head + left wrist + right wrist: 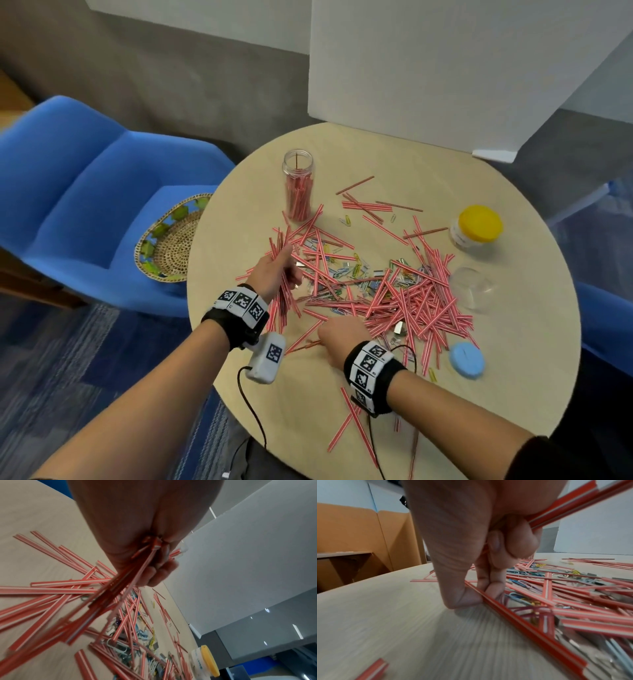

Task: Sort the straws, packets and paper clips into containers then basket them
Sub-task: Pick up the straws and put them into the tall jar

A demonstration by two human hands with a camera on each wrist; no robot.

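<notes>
Nearest the body, a few loose straws crossed at the table edge, under the right wrist. Just beyond, right hand lowered to the tabletop at the near side of the straw heap; from the head view only a closed-looking fist, but the right wrist view shows more: thumb and fingertips pinching a single straw that lies flat on the wood, with several more straws already clamped under the curled outer fingers. To the right, a round blue lid lying flat near the table edge. Further in, left hand raised over the left side of the pile, fist wrapped round a straw bundle fanning out below the wrist; left wrist view looks down the bundle and confirms fingers curled tight round it. Paper clips in mixed colours and small silver packets scattered beneath and between the straws, clearer in the wrist views than from above. Past the heap on the right, a clear cup, then a jar with a yellow lid. Farthest on the table, an upright clear jar partly filled with straws. Off the table to the left, a woven basket resting on a blue chair, seen only from the head camera.
</notes>
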